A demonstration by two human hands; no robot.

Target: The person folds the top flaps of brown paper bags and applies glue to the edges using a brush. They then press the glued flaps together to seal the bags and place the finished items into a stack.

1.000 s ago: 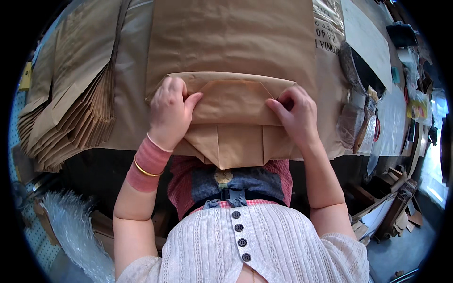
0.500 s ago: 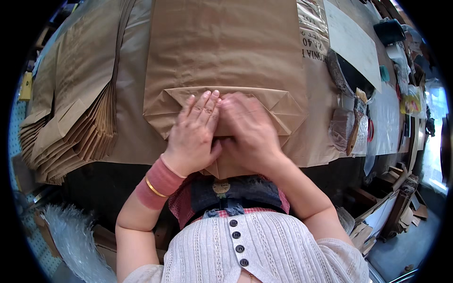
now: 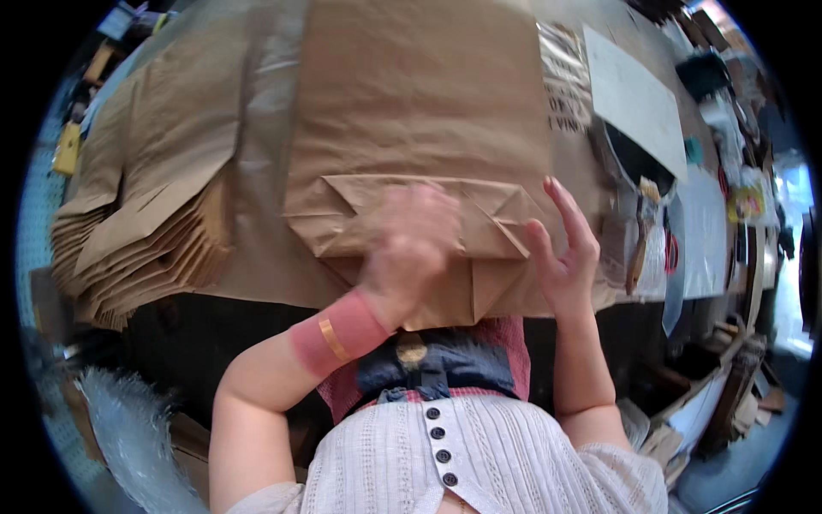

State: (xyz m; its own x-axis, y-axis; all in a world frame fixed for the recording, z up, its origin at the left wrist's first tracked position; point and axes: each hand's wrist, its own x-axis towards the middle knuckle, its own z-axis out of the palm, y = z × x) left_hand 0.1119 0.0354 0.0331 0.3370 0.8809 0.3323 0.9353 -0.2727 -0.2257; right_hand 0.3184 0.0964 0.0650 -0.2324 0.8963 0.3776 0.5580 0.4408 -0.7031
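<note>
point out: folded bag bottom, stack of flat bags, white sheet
folded bag bottom (image 3: 479, 224), head view, right part of the folded flap
stack of flat bags (image 3: 141, 248), head view, fanned edges at left
white sheet (image 3: 634, 98), head view, its middle

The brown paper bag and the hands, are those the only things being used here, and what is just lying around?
Being used:
- brown paper bag, folded at its bottom
- left hand, blurred, on the fold
- right hand, open beside it

Lying about:
- stack of paper bags at the left
- white sheet
- yellow object, far left

Left hand blurred on paper bag; right hand lifted.
</note>
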